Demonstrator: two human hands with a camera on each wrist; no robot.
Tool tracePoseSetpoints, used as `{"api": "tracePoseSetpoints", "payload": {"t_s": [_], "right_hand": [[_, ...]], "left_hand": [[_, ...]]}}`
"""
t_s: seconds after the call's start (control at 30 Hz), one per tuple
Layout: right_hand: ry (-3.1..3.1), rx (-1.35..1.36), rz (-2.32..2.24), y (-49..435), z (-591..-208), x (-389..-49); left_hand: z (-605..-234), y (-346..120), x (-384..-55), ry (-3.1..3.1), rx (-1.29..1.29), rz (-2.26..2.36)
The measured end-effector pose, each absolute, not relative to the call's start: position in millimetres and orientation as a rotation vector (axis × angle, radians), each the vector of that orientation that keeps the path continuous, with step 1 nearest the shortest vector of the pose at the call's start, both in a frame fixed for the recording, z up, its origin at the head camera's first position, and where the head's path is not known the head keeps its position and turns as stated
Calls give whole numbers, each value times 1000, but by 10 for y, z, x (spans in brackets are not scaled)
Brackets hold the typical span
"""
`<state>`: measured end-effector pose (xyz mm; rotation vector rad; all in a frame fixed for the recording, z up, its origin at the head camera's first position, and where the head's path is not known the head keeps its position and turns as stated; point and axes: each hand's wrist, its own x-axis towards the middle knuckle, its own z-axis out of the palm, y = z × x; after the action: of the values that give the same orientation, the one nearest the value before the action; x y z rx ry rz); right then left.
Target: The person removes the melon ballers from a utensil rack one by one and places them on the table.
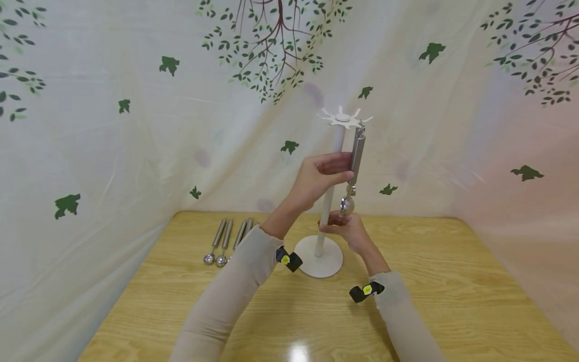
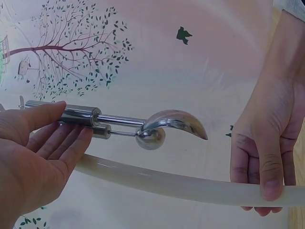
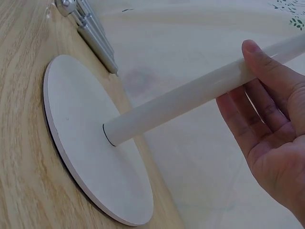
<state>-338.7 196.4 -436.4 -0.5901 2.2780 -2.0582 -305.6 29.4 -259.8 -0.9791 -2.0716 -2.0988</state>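
A white stand has a round base, a slim pole and a hooked top. Two metal scoops hang from its right side. One scoop has a larger curved bowl; the other, a smaller scoop, has a rounder head and hangs close beside it. My left hand holds the larger scoop's handle, thumb on one side and fingers on the other. Lower down, my right hand grips the pole between thumb and fingers, just above the base.
Several metal scoops lie side by side on the wooden table, left of the stand and partly behind my left sleeve. A pale curtain with printed leaves and branches hangs behind the table.
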Motion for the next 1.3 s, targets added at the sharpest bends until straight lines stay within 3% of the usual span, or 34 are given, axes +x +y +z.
{"api": "tracePoseSetpoints", "payload": {"t_s": [1.3], "right_hand": [[2360, -571, -1884, 2023, -4308, -3358]], "left_hand": [[-2427, 266, -3067, -2185, -842, -2186]]}}
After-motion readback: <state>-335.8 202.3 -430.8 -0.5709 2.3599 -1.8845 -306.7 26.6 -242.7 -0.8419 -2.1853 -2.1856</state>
